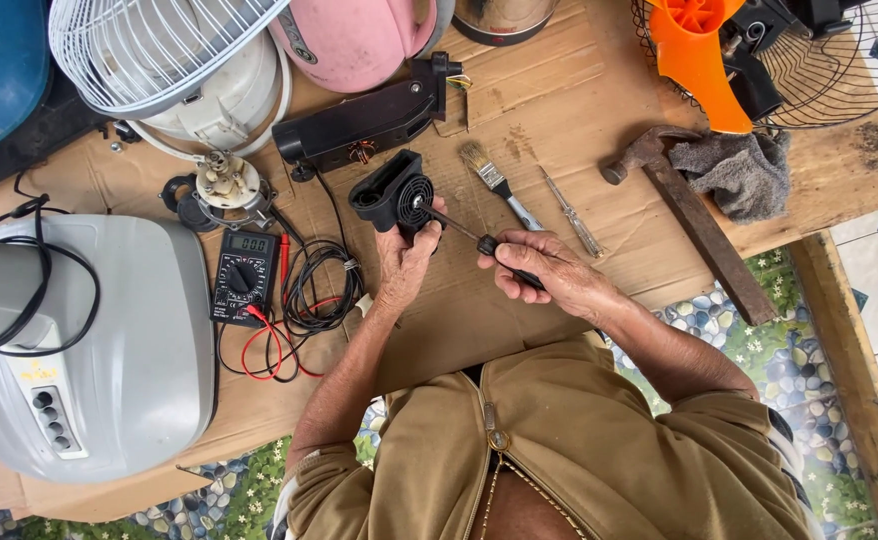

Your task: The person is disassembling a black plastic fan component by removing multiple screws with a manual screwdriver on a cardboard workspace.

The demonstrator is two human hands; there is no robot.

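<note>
My left hand (406,262) is closed around a small black motor housing (391,194), fingers wrapped on its near side, holding it just above the cardboard sheet (549,110) in the middle of the bench. The housing is a rounded plastic shell with a round slotted grille on the face turned toward me and a smooth hump on its far left. My right hand (539,268) is clenched on the dark handle of a screwdriver (459,228), whose thin shaft runs left and away to the centre of the grille; the tip seems to sit in a screw there, though it is too small to be sure.

Just beyond the housing lies a long black casing (364,118) with copper windings showing at its underside. To the right, close to my right knuckles, lie a paintbrush (494,182) and a thin tester screwdriver (571,212), and further right a hammer (694,220) with a grey rag (741,172) on its head. To the left sit a multimeter (244,276) and its coiled red and black leads (304,300) (these crowd my left wrist). The big grey fan base (129,350) fills the near left. Bare cardboard lies open between my forearms and along the near edge.
</note>
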